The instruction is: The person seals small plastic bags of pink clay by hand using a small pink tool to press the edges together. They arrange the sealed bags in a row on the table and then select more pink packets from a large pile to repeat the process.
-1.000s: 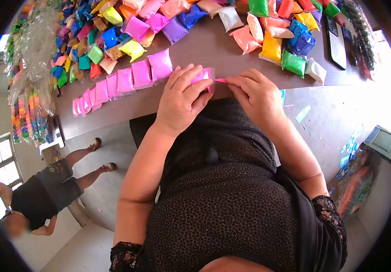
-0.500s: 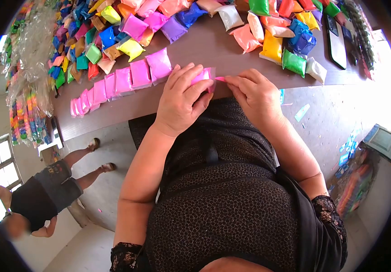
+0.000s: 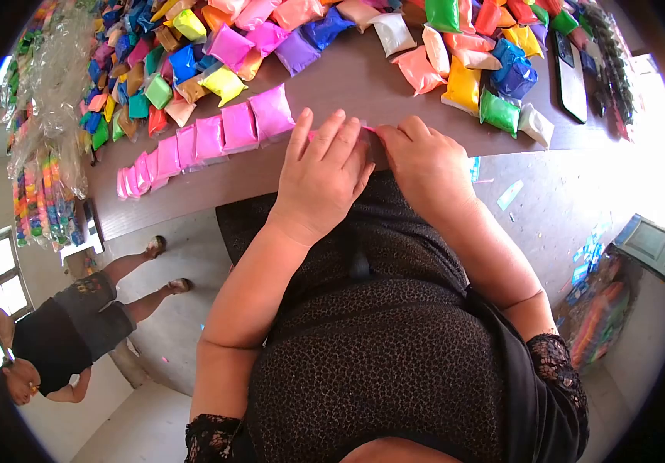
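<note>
My left hand (image 3: 323,174) lies over a pink packet (image 3: 312,136) at the table's front edge, its fingers stretched out and slightly apart. Most of that packet is hidden beneath the palm and fingers. Close on its right, my right hand (image 3: 429,166) is closed in a pinch on a small pink strip (image 3: 372,130) beside the left fingertips. A row of pink packets (image 3: 210,137) runs leftward from my left hand along the brown table (image 3: 332,89), the larger ones nearest to the hand.
Heaps of colourful packets (image 3: 186,63) cover the table's far side. To the right are a green packet (image 3: 500,110), a white packet (image 3: 536,125) and a black phone (image 3: 569,77). Clear plastic bags (image 3: 53,100) hang at left. A person (image 3: 70,328) stands on the left.
My left fingers have straightened and spread over the pink packet, covering more of it. My right hand has moved slightly left, closer to the left fingers. The person's arm and head have shifted slightly.
</note>
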`<state>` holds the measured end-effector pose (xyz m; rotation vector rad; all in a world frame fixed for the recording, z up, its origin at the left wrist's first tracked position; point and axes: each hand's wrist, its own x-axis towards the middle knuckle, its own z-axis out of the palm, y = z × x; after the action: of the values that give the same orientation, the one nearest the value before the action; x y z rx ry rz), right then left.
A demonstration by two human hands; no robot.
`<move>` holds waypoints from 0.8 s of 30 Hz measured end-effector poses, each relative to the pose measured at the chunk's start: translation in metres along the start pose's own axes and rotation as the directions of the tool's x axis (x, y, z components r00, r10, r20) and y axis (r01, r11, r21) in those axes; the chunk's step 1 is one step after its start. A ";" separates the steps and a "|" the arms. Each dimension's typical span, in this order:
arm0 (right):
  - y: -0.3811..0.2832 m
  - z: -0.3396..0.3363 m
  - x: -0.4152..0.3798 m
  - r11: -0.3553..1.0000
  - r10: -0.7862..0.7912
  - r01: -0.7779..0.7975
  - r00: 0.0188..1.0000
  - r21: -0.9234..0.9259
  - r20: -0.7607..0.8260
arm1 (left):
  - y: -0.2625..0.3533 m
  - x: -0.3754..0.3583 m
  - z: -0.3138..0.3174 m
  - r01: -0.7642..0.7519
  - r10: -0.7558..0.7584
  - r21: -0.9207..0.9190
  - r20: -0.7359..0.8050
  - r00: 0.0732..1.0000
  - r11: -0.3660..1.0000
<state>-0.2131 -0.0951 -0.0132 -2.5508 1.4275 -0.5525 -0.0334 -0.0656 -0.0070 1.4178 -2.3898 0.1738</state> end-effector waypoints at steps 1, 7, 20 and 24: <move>0.000 -0.001 0.002 1.000 -0.006 0.006 1.000 0.012 0.004 | 0.000 -0.001 0.003 -0.013 0.013 -0.019 -0.016 1.000 1.000; 0.010 -0.009 0.017 0.991 -0.031 0.022 0.998 0.134 0.061 | -0.002 -0.006 0.011 -0.069 0.066 -0.068 -0.043 0.997 0.995; 0.021 -0.010 0.039 0.940 -0.064 0.000 0.982 0.341 0.176 | 0.009 -0.010 0.005 -0.057 0.056 -0.025 -0.021 0.998 0.998; 0.018 -0.004 0.040 0.948 -0.066 0.012 0.985 0.318 0.159 | 0.008 -0.011 0.005 -0.042 0.041 -0.048 -0.018 0.999 0.998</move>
<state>-0.2097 -0.1380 -0.0058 -2.3132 1.1312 -0.5118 -0.0364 -0.0540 -0.0154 1.3408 -2.3949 0.1373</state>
